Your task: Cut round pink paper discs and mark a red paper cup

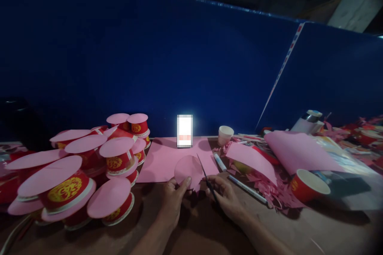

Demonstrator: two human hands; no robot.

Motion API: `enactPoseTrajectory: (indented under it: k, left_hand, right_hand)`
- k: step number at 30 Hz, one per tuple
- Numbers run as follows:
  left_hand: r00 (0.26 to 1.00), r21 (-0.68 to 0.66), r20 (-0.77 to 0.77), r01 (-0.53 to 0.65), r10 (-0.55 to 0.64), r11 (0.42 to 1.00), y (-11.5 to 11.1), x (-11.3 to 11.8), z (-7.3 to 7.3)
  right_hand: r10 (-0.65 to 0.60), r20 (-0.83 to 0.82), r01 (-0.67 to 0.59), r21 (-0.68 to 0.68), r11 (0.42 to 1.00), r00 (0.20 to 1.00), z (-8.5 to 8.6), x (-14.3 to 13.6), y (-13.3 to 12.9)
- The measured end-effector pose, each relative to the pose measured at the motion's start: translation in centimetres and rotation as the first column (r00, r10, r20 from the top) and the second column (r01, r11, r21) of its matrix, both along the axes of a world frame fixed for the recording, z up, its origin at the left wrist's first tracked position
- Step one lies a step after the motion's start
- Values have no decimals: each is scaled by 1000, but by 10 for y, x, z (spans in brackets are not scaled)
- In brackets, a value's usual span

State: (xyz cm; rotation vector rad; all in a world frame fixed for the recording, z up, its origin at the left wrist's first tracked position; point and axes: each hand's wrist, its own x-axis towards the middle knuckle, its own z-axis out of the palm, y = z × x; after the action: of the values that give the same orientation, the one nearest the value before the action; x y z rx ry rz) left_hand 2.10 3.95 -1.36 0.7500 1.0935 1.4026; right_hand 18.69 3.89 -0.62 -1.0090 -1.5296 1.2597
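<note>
Pink paper disc [186, 168]: over pink sheet's [156, 162] near edge | left hand [176, 192]: pinching disc's lower side | right hand [224, 192]: gripping scissors [207, 176], blade by rim, contact unclear | risk: loose pinch could let paper swivel, likely spoiling the curve

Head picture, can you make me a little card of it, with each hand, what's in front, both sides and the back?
Left hand: holds a pink disc
Right hand: holds scissors
In front: lit screen, at the far part of a pink sheet
Left side: red cups with gold marks and pink tops
Right side: white cup, pen, pink scraps, red cup
Back: blue wall
</note>
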Motion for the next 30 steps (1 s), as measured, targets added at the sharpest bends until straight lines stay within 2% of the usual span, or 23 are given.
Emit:
enactPoseTrajectory:
  k: [7, 16, 30]
  left_hand:
    - [1000, 15, 15, 7, -8, 1000, -1, 0, -2]
    - [1000, 2, 26, -3, 3, 1000, -2, 0, 3]
    - [998, -24, 65, -25, 27, 999, -3, 0, 8]
  right_hand:
    - [-27, 31, 27, 18, 999, 999, 0, 1, 1]
    - [-5, 66, 3, 27, 1000, 998, -2, 4, 2]
    - [-37, 49, 37, -9, 999, 998, 8, -1, -1]
